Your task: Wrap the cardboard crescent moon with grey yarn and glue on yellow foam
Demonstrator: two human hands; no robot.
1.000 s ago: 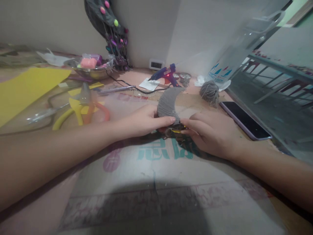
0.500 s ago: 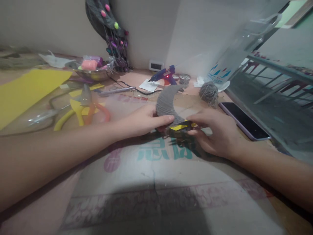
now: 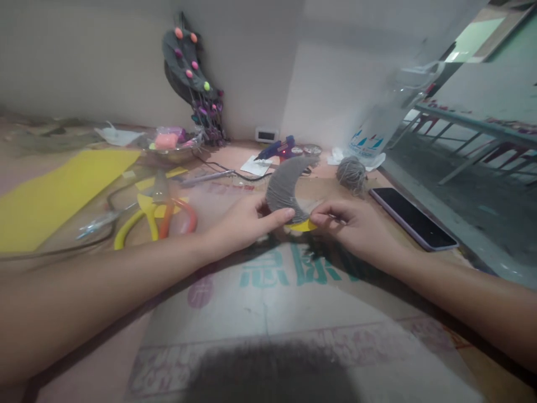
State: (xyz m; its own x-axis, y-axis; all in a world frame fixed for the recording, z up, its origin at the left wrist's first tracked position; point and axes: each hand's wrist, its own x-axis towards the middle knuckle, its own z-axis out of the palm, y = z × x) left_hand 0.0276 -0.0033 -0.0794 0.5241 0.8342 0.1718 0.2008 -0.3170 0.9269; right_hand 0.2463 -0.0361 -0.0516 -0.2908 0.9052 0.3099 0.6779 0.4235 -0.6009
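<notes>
A crescent wrapped in grey yarn [image 3: 283,187] is held upright over the cardboard, with a bare yellow part [image 3: 302,225] at its lower end. My left hand [image 3: 251,221] grips the crescent's lower left side, thumb on its front. At the right, my right hand [image 3: 346,221] has thumb and index finger pinched at the yellow tip. Whether yarn is between those fingers is too small to tell. Behind the crescent lies a ball of grey yarn [image 3: 351,174].
Pliers with yellow and orange handles [image 3: 157,215] and yellow sheet [image 3: 71,193] lie left. A blue glue gun [image 3: 277,150], a thermometer-like box [image 3: 267,135] and a bottle [image 3: 373,120] stand behind. A phone [image 3: 413,218] lies right. A decorated crescent [image 3: 184,61] leans on the wall.
The view has tilted, so the scene sits lower. My right hand's fingers have closed in at the yellow tip, and the dark object seen there before no longer shows.
</notes>
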